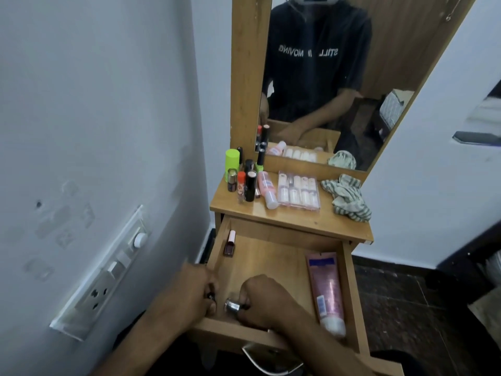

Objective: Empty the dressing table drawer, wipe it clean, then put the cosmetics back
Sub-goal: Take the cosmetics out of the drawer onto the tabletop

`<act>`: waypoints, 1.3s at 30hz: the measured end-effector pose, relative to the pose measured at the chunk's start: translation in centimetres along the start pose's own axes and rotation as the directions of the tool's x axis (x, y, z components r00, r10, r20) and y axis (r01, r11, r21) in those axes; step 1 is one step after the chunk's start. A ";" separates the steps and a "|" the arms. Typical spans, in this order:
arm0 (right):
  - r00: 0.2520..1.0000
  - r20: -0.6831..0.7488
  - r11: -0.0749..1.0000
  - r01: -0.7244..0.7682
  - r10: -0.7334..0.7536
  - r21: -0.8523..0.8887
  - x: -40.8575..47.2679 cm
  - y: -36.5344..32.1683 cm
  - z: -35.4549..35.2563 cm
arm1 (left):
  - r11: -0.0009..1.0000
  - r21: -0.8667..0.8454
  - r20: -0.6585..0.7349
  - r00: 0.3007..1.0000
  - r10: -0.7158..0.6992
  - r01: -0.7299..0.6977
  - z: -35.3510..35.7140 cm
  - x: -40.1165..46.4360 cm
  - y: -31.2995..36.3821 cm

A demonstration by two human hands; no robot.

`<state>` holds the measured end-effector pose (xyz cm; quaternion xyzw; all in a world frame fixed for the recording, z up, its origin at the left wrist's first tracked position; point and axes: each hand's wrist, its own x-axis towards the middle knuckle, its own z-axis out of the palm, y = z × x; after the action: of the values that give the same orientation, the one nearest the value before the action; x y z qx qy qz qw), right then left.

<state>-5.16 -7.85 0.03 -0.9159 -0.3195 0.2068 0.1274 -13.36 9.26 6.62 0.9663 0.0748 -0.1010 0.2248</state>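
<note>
The wooden drawer [271, 256] of the dressing table stands pulled out. Inside it lie a pink tube [326, 289] along the right wall and a small nail polish bottle [230, 244] at the far left corner. My right hand [267, 299] is inside the drawer near its front, closed around a small silver-capped bottle [232, 305]. My left hand [196, 293] sits at the drawer's left front corner, fingers curled on a small dark item [212, 294] that I cannot identify. On the tabletop [298, 215] stand several lipsticks and bottles [244, 177], a pink bottle [267, 189] lying down and a clear nail set box [298, 189].
A striped cloth [348, 196] lies crumpled on the tabletop's right side. The mirror [325, 77] rises behind it. A wall with a switch and socket panel [108, 275] is close on the left. Dark patterned floor lies to the right of the table.
</note>
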 end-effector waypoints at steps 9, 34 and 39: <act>0.995 -0.091 0.999 -0.027 0.030 0.042 0.1 0.5 -0.9 | 0.962 -0.259 -0.292 0.956 0.011 -0.090 -3.9 1.2 -0.2; 0.879 -0.472 0.898 0.156 0.063 0.411 -0.5 0.2 -2.7 | 0.946 -0.176 -0.758 0.650 0.046 -0.272 -6.6 13.9 1.2; 0.759 -0.645 0.897 0.219 0.091 0.384 -0.2 -0.5 -7.1 | 0.934 -0.232 -0.764 0.645 -0.003 -0.271 -6.1 14.3 1.1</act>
<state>-2.31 -8.34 6.53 -0.8657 -0.2329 -0.0607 0.4388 1.72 12.44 9.17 0.8722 0.1039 0.3395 0.3365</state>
